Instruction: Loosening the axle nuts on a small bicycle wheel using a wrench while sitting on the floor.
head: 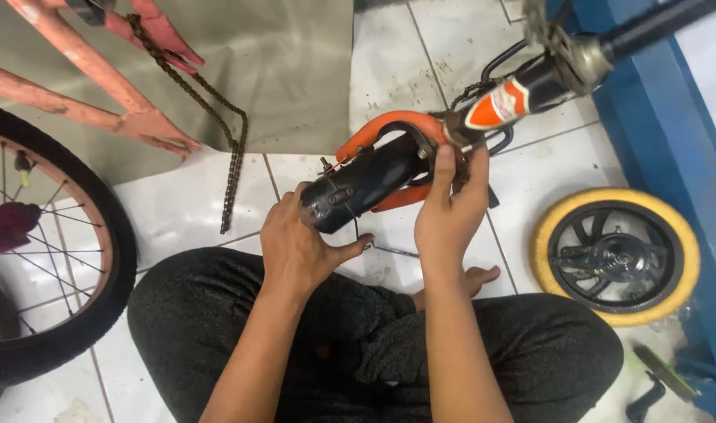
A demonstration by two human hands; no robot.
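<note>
Partly hidden by both hands, the black and orange bike fork (pixel 381 176) hovers over the tiled floor's middle; left hand (pixel 299 243) fingers wrap its end, right hand (pixel 450 207) fingers pinch its crown.

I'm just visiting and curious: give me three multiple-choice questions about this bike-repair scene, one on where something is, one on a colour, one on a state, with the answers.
1. Where does the loose bicycle chain lie?
A. On the person's lap
B. On the white tiled floor by the pink bicycle frame
C. Around the small wheel

2. What colour is the tyre of the small black-spoked wheel lying flat on the floor?
A. Yellow
B. Red
C. Blue

3. How is the black and orange bicycle part held?
A. It lies untouched
B. Only one hand holds it
C. Both hands are on it

Answers:
1 B: the chain trails from the frame across the tiles.
2 A: its rim band is yellow.
3 C: the left hand cups its black end, and the right hand grips near the orange curve.
</note>
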